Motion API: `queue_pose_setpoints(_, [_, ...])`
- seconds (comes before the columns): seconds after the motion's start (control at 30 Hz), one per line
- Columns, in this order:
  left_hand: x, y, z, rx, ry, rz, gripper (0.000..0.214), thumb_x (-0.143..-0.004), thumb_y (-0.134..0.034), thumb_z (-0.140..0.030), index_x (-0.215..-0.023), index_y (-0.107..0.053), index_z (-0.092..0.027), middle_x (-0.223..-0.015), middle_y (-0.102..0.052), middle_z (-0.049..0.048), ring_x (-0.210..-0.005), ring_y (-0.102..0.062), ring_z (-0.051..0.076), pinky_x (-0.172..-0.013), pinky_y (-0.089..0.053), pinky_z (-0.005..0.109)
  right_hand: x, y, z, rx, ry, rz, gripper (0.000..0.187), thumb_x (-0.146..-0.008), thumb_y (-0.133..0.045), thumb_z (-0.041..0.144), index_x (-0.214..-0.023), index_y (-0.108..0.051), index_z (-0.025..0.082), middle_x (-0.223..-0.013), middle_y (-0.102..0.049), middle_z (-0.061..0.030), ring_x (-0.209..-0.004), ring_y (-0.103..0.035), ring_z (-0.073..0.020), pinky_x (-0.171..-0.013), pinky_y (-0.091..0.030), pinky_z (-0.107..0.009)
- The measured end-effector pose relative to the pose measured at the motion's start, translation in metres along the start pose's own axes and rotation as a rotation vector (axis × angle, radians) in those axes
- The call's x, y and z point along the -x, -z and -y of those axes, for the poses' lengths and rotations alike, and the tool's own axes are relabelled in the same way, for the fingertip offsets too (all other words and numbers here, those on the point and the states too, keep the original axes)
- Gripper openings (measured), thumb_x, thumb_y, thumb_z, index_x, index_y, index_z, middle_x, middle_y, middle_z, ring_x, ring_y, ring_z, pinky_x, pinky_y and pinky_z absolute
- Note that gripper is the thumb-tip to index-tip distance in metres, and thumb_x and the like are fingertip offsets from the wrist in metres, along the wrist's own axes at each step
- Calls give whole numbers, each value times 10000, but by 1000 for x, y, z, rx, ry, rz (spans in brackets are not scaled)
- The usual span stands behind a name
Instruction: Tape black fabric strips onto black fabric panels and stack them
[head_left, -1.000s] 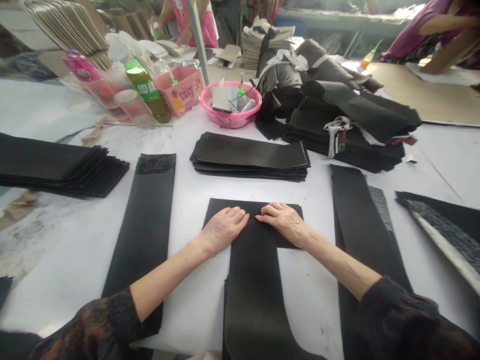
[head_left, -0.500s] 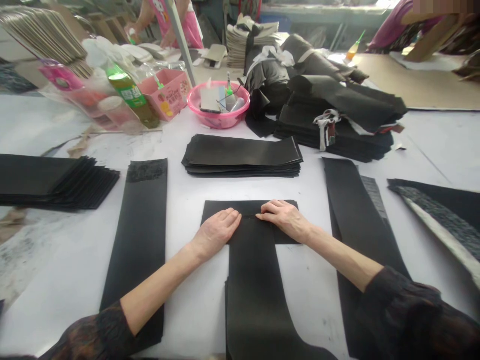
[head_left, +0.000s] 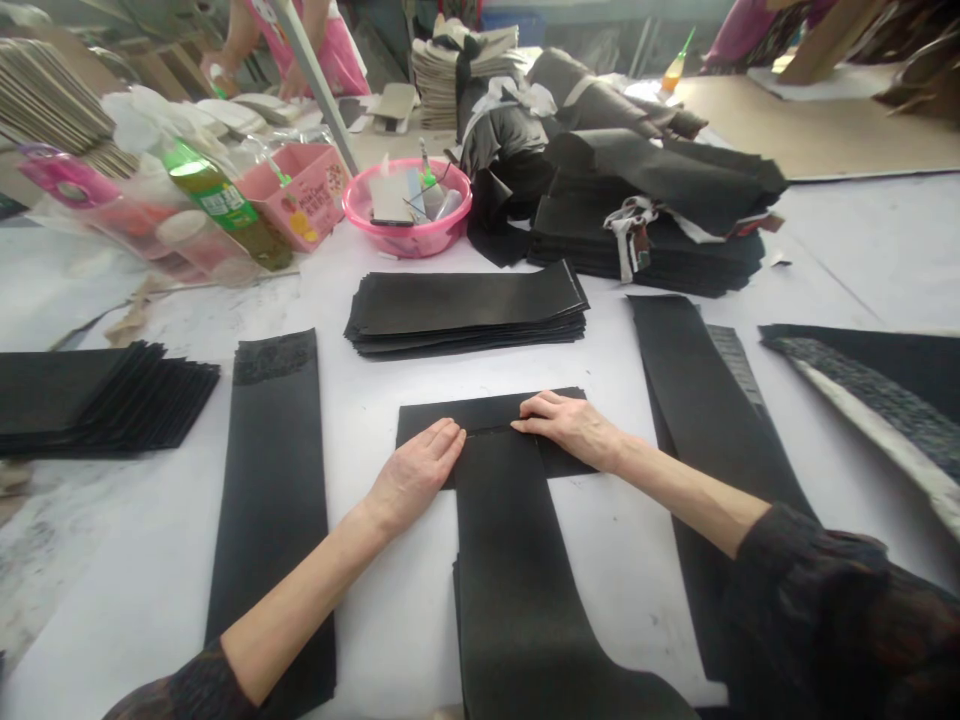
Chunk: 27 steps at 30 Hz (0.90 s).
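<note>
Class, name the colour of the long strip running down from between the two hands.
The long strip is black, seen best in the head view.

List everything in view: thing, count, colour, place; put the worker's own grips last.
Table: one, white, foreground
Long piece: at least one, black, centre
Crosspiece: one, black, centre, crosswise
Strip stacks: two, black, beyond crosspiece and far left
Left strip: at least one, black, left
Right strips: at least two, black, right
Speckled piece: one, mostly black, far right
Pile: one, dark, back right
Basin: one, pink, back centre
Box: one, pink, left of basin
Bottle: one, green, left of box
Small bottle: one, orange, back right
Board stacks: at least two, beige, back
Clutter: uncountable, mixed, back left
People: two, pinkish clothing, back
Left grip: one, bare, crosspiece's left
Right grip: one, bare, crosspiece's right
</note>
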<state>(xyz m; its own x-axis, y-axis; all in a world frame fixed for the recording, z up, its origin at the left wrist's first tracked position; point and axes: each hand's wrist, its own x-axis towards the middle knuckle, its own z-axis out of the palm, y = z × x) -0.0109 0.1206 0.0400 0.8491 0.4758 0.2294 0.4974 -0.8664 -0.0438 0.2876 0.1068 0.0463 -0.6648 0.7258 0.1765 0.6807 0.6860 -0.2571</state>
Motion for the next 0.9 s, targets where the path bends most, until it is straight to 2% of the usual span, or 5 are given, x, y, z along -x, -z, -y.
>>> queue_pose_setpoints(0.4, [9, -4, 0, -30, 43, 1, 285, -929, -458, -77, -1189, -572, -53, -1239, -582, 191, -1209, -536, 291, -1018, -508, 421, 11, 3, -2, -67, -45, 11, 327, -979, -408, 121, -1237, -572, 236, -1244, -560, -58, -1142, -513, -183, -897, -530, -321])
queue_pose_setpoints(0.63, [7, -7, -2, 9, 76, -65, 255, -950, -447, -126, -1170, -573, -106, -1190, -610, 157, -1203, -555, 269, -1011, -516, 425, 25, 3, 1, -91, -93, -29, 372, -962, -414, 94, -1274, -553, 243, -1260, -558, -64, -1148, -518, -185, -905, -534, -340])
queue_pose_setpoints(0.73, [8, -9, -4, 24, 103, -92, 245, -952, -445, -140, -1165, -566, -129, -1195, -607, 145, -1204, -557, 261, -1004, -524, 423, 26, 3, 0, -146, -143, -75, 332, -959, -430, 94, -1194, -612, 241, -1224, -587, -47, -1117, -542, -176, -910, -523, -327])
queue_pose_setpoints(0.83, [9, -13, -4, 28, 130, -118, 217, -957, -433, -151, -1129, -565, -137, -1190, -606, 141, -1190, -569, 250, -984, -538, 415, 22, 5, -2, -199, -256, -131, 232, -953, -484, 125, -1018, -684, 221, -1120, -645, -29, -1036, -588, -156, -897, -512, -292])
queue_pose_setpoints(0.9, [9, -15, -5, 43, 148, -126, 189, -960, -421, -152, -1085, -562, -137, -1183, -602, 137, -1182, -574, 237, -988, -536, 405, 15, 7, 1, -183, -318, -153, 185, -945, -520, 153, -992, -690, 210, -1050, -667, -32, -979, -608, -157, -874, -511, -291])
